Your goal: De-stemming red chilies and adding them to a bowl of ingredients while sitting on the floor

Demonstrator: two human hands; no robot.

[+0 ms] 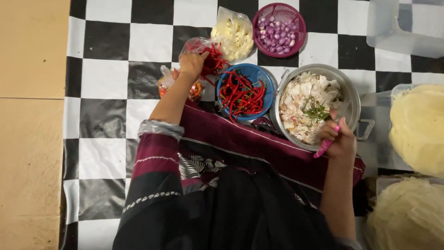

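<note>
Now the left hand (192, 62) digs in the clear plastic bag of red chillies (208, 53) & the right hand (341, 139) holds a pink knife (323, 147) tight, so best keep its blade pointing away.

A clear plastic bag of red chillies (210, 54) lies open on the black-and-white checked floor mat, its crinkled film bunched up, long thin red pods with green stems spilling toward its right side; the left hand (192, 62) reaches into its mouth from below, fingers closed among the pods. The bag sits just left of a blue basket and below a bag of pale peeled cloves. A small knife with a bright pink handle (326, 143) is held in the right hand (342, 139), the handle slanting down to the left, over the near rim of a steel pot of peelings; its blade is hidden.
</note>
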